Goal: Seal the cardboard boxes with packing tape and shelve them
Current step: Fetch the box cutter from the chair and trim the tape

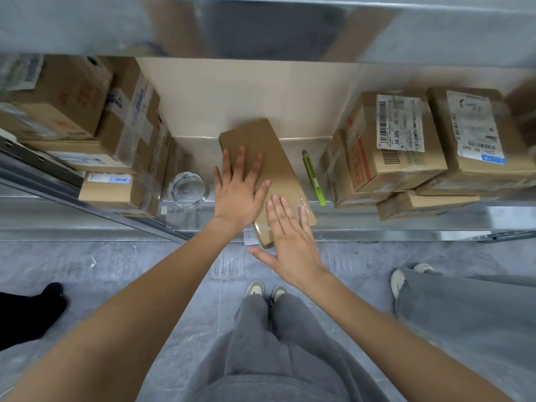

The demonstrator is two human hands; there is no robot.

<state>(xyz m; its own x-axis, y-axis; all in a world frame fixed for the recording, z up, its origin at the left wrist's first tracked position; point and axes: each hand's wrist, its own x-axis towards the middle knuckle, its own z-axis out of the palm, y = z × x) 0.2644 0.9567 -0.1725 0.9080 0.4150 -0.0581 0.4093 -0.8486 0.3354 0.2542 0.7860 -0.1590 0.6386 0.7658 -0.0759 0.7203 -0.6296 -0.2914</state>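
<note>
While both hands lie flat with straight fingers, left hand and right hand press the long cardboard box on the metal shelf, its near end overhanging at 6 o'clock. Clear tape already wraps that end; shelving seems unfinished. Tape roll at 9 o'clock, green cutter and stacked boxes at 3 o'clock crowd the slot.

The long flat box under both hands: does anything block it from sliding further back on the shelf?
Nothing visible does. Both the left hand and right hand press flat on the box; bare shelf lies behind it. The tape roll sits left, the green cutter right, both apart from it.
</note>
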